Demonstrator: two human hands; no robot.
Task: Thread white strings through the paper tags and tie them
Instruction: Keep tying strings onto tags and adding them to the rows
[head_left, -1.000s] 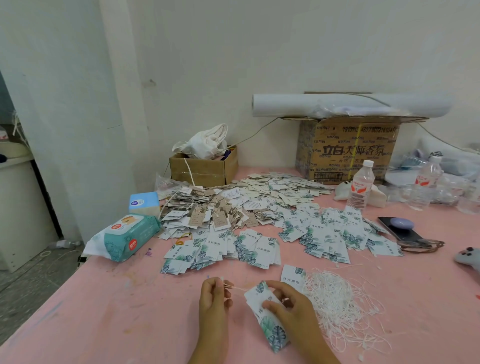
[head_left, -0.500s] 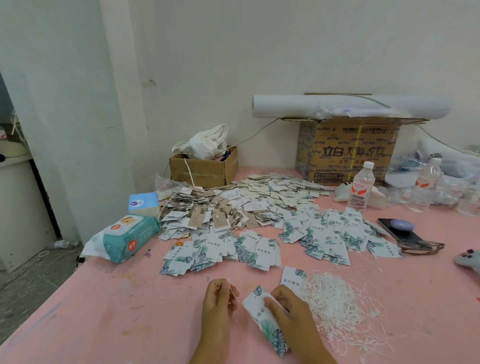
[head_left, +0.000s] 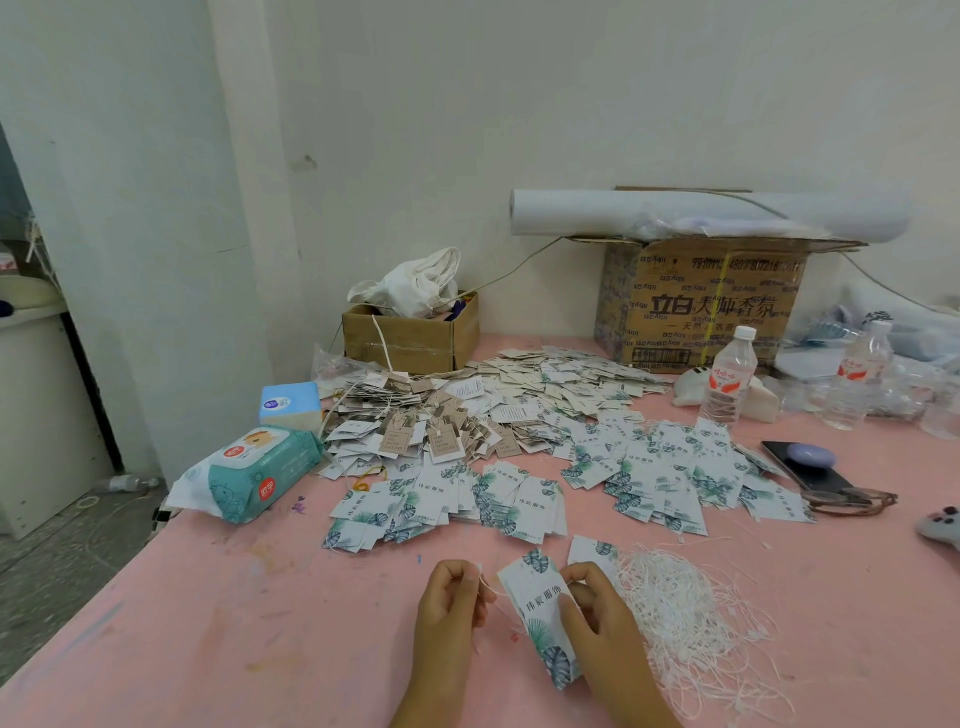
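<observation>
Over a pink table (head_left: 208, 623) by a white wall (head_left: 519, 104). Pinching a white string (head_left: 488, 590) between curled fingers of the left hand (head_left: 449, 603); gripping a stack of leaf-print paper tags (head_left: 540, 613) with the right hand (head_left: 597, 616), thumb on top. Just right, tangled loose strings (head_left: 685, 618); beyond, spread tags (head_left: 519, 501).

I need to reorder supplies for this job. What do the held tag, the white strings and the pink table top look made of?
Tag in the right hand: thin matte card, probably; it stays flat, with printed leaves and lettering. White strings: likely thin plastic or waxed cord; they lie in stiff, springy loops. Table top: unclear under a pink coating, matte, scuffed and paint-stained.
</observation>
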